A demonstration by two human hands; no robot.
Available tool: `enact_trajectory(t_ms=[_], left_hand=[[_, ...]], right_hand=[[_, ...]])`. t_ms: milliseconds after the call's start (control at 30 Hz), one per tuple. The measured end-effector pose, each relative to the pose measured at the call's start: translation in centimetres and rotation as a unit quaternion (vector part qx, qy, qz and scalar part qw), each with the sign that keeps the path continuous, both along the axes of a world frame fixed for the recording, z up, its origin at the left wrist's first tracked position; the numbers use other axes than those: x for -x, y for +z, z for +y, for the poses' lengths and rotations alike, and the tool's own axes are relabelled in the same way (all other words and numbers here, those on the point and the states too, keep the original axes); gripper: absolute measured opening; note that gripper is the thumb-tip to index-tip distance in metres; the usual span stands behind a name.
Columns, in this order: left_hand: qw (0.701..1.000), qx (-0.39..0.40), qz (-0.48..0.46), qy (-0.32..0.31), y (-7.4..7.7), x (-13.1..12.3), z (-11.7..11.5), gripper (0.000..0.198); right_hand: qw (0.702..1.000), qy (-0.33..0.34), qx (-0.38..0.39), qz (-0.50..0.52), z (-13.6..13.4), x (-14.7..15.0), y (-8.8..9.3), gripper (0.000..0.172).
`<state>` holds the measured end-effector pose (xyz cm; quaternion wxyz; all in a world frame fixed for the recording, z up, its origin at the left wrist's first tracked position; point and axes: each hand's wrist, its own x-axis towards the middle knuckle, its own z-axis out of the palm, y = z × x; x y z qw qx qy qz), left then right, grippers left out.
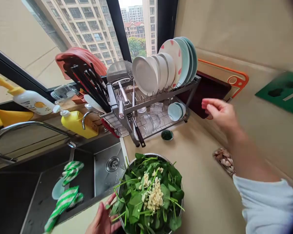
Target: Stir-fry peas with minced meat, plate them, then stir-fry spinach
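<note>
Your left hand (103, 218), fingers loosely spread, touches the spinach bowl (150, 195) rim (chopped garlic on top); your right hand (219, 112), empty, fingers extended, reaches toward the dish rack (151, 107).

Dark green spinach (139, 201) with pale yellow garlic (154, 195), green-and-white striped cloth (63, 201), yellow bottle (76, 123), white plates (146, 74), red-spotted plate (172, 52), teal plates (191, 55), orange-edged board (236, 78), white sleeve (266, 204)

no readable text, label or number on anything here
</note>
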<state>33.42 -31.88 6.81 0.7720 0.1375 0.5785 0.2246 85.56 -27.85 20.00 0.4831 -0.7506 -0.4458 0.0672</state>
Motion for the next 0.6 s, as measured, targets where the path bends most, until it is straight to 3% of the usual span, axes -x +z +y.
enact_trajectory(t_ms=[67,100,200,267,333,400,600], left_hand=[[1.0,-0.01,-0.013,-0.007,-0.5,0.1,0.5,0.074],[1.0,-0.001,-0.015,-0.013,-0.6,0.0,0.8,0.076],[0.998,0.037,-0.038,-0.039,-0.2,-0.5,1.6,0.071],[0.993,0.042,-0.087,-0.074,0.2,-0.9,2.2,0.064],[0.982,0.033,-0.143,-0.12,0.5,-1.4,2.7,0.057],[0.967,0.019,-0.185,-0.175,0.4,-2.2,3.1,0.056],[0.92,0.013,-0.237,-0.311,-2.1,-6.9,2.4,0.067]], right_hand=[[0.997,0.005,0.033,0.066,-5.2,3.9,-4.8,0.035],[0.986,-0.004,0.055,0.159,-7.6,6.2,-7.1,0.037],[0.903,-0.019,0.108,0.416,-13.4,13.3,-12.6,0.052],[0.829,0.006,0.123,0.545,-15.9,17.6,-14.7,0.055],[0.791,-0.03,0.094,0.604,-17.8,20.7,-15.8,0.052],[0.775,-0.072,0.05,0.625,-19.4,22.1,-16.2,0.051],[0.747,-0.15,-0.018,0.647,-25.0,20.5,-16.0,0.052]])
